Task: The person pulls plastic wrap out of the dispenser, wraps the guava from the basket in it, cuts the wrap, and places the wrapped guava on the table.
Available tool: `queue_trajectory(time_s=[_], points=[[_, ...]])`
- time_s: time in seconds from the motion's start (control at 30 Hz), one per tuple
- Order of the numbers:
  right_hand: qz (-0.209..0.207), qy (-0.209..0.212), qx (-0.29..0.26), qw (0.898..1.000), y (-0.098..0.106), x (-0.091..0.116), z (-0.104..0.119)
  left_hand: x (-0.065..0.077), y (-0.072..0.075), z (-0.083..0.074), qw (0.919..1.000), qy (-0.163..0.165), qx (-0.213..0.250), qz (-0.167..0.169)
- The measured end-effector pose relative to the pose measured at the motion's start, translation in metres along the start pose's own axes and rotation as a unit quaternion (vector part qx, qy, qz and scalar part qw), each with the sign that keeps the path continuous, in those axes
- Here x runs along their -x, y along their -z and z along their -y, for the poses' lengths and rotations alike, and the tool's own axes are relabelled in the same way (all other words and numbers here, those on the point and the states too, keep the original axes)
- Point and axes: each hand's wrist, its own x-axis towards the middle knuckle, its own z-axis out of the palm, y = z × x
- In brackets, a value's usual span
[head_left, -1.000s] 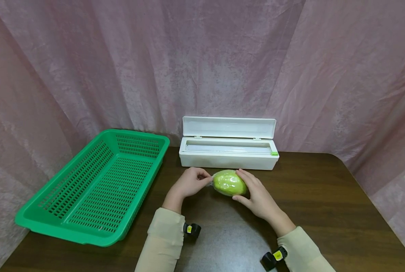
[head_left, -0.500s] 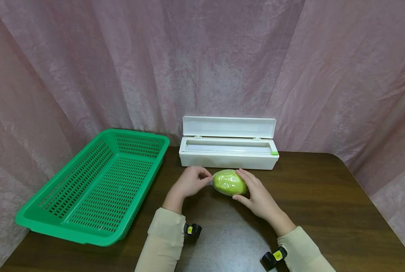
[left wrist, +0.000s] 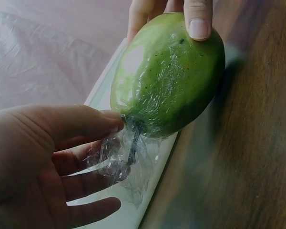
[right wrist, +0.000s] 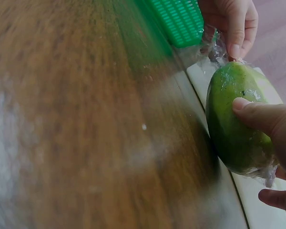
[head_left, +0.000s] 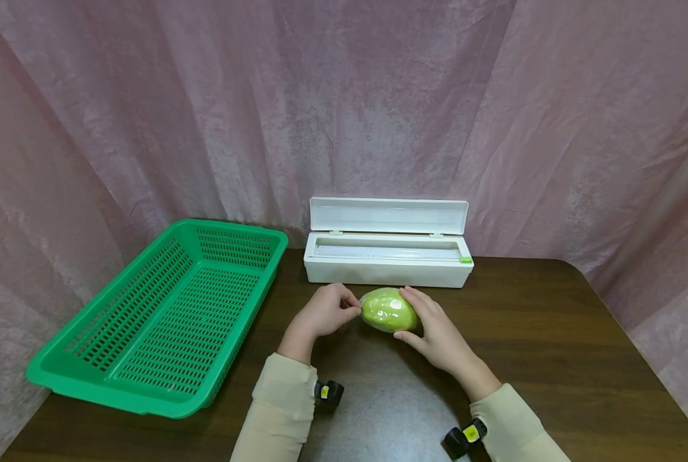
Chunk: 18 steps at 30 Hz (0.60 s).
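Observation:
A green oval fruit (head_left: 388,310), mango-like and covered in glossy cling film, is held in front of the white dispenser. My right hand (head_left: 434,332) grips its right end, the thumb on the near side and the fingers over the far side. At the left end, my left hand (head_left: 326,312) pinches the gathered cling film (left wrist: 142,164) between thumb and index finger. The left wrist view shows the film bunched around a dark stem (left wrist: 134,145), with the other left fingers spread behind. A twisted film end (right wrist: 267,177) sticks out by the right palm.
Behind the hands stands a white cling film dispenser (head_left: 387,273), its lid (head_left: 387,216) raised, with a green slide cutter (head_left: 466,260) at its right end. A green plastic basket (head_left: 242,333) occupies the left of the brown table (head_left: 558,346). Pink curtains (head_left: 344,102) hang behind.
My left fingers have shifted slightly right, closer to the fruit's end, and less film shows between them. The right hand and fruit stay almost in place.

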Motion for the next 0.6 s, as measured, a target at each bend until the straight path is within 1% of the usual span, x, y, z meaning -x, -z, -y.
queue_trajectory(time_s=[0.4,0.6], points=[[-0.001,-0.006,-0.003,1.000,0.0005,-0.0002,0.0001,0.0007,-0.0002,0.0007,0.9996,0.001,0.027,-0.008],[-0.002,-0.003,-0.004,1.000,-0.0002,-0.0003,-0.0001,-0.0020,-0.0044,0.0024,0.9995,0.015,0.026,-0.009]])
